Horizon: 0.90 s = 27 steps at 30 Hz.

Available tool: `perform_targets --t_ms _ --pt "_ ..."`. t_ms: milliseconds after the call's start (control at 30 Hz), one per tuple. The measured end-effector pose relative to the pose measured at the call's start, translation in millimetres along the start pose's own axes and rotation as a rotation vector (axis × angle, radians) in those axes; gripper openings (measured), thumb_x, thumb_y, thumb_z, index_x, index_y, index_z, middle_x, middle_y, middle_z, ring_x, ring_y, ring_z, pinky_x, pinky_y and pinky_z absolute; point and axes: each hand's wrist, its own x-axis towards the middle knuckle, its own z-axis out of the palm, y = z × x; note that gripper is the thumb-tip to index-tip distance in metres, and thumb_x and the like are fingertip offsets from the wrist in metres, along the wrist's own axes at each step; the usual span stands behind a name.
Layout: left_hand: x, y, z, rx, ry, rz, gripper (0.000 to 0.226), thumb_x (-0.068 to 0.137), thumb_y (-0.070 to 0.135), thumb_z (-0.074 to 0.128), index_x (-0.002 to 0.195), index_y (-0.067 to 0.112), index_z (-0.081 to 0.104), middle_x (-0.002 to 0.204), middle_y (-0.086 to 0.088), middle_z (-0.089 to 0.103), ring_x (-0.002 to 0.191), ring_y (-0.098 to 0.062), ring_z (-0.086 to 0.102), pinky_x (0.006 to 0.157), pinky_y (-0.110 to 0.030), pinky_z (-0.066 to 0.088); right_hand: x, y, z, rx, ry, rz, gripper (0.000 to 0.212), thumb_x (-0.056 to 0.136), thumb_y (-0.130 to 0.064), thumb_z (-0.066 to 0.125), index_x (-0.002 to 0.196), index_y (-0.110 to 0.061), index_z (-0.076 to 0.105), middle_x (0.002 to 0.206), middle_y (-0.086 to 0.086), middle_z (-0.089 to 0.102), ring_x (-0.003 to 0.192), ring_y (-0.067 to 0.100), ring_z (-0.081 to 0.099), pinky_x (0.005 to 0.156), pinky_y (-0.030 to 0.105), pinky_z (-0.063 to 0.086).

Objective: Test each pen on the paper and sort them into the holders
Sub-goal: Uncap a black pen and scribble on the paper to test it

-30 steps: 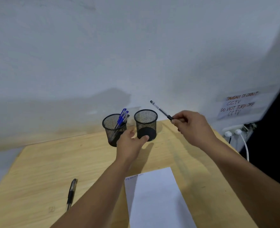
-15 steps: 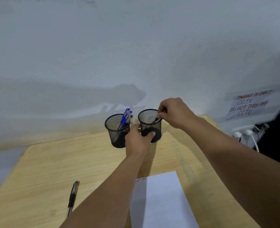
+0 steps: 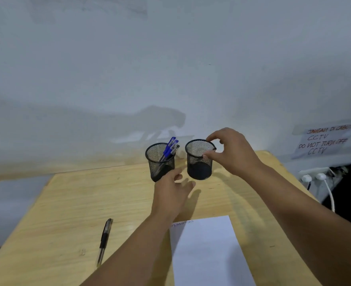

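two black mesh holders are seen side by side at the far edge of a wooden table (image 3: pixel 71 203), close to a white wall (image 3: pixel 170 58). the left holder (image 3: pixel 160 162) is filled with several blue-capped pens (image 3: pixel 170 148), which lean toward its right rim. the right holder (image 3: pixel 199 162) is met at its right rim by the right hand (image 3: pixel 232 151), whose thumb and forefinger are curved apart in a loose ring over the rim; a small dark tip is glimpsed at the rim, but whether it is pinched cannot be told. the left hand (image 3: pixel 171 195) is held low between and just before the two holders, its fingers relaxed and spread, with nothing gripped. a black pen (image 3: pixel 104 241) is left lying on the table well to the left, apart from both hands. a white sheet of paper (image 3: pixel 207 252) is laid near the front edge, with faint scribbles at its top left corner. a handwritten notice (image 3: pixel 323 141) is taped to the wall at right, above plugged sockets (image 3: pixel 315 177).
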Motion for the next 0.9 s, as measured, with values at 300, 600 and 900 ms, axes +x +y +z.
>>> perform_targets --t_ms 300,600,900 --pt "-93 -46 -99 0.145 0.160 -0.057 0.027 0.081 0.032 0.076 0.108 0.032 0.070 0.092 0.023 0.067 0.084 0.002 0.060 0.073 -0.014 0.048 -46 -84 66 0.255 -0.320 -0.113 0.032 0.079 -0.023 0.079 0.110 -0.023 0.068 0.093 -0.011 0.065 0.068 -0.006 0.052 0.069 0.017 0.042" --pt "-154 -84 -158 0.372 0.213 -0.116 0.033 0.079 0.039 0.072 0.111 0.035 0.067 0.094 0.017 0.063 0.085 0.001 0.057 0.070 -0.009 0.041 -70 -139 159 0.150 -0.580 -0.150 0.039 0.087 -0.040 0.066 0.123 -0.025 0.063 0.115 -0.004 0.067 0.091 0.011 0.062 0.076 0.026 0.047" --pt "-171 -100 -163 0.430 0.179 -0.022 0.014 0.089 0.031 0.063 0.096 0.036 0.074 0.081 0.011 0.060 0.075 -0.004 0.057 0.070 -0.025 0.050 -77 -166 182 0.066 -0.599 -0.172 0.027 0.093 -0.033 0.058 0.107 -0.015 0.073 0.111 0.005 0.069 0.100 0.023 0.062 0.075 0.029 0.046"
